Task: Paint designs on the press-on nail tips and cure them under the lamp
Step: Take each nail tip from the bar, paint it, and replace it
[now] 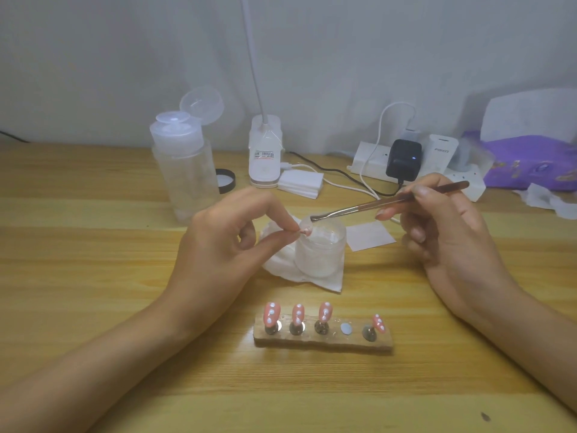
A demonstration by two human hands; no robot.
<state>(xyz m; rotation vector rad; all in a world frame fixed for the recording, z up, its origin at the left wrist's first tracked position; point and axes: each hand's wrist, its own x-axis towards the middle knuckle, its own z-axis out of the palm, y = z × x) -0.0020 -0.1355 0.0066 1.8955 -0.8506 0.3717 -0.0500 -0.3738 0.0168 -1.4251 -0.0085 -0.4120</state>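
Nearest you, at 6 o'clock on the worktop [312, 398], the wooden holder [323, 343] lies with its long axis running 9 to 3. Four pink nail tips [298, 314] with white dots stand on its pegs, long axes upright and free ends up. The rightmost one leans toward 3 o'clock. The fourth place from the left shows only a pale disc [346, 329].

Farther in, a frosted jar [321, 257] stands on a white tissue [315, 279]. Your left grip [224, 242] pinches a fifth nail tip [306, 230] between thumb and forefinger at the 9 o'clock side of the jar's rim. It points toward 3 o'clock, and it is too small to read any design. Your right grip [449, 235] holds a metal tool [390, 202]. Its long axis slopes from 2 o'clock down to 8 o'clock, with the working end over the jar's far rim.

At 12 o'clock stands the lamp [265, 157], at 10 o'clock a clear pump bottle [187, 176] with its cap flipped open, and at 2 o'clock a power strip [371, 165].
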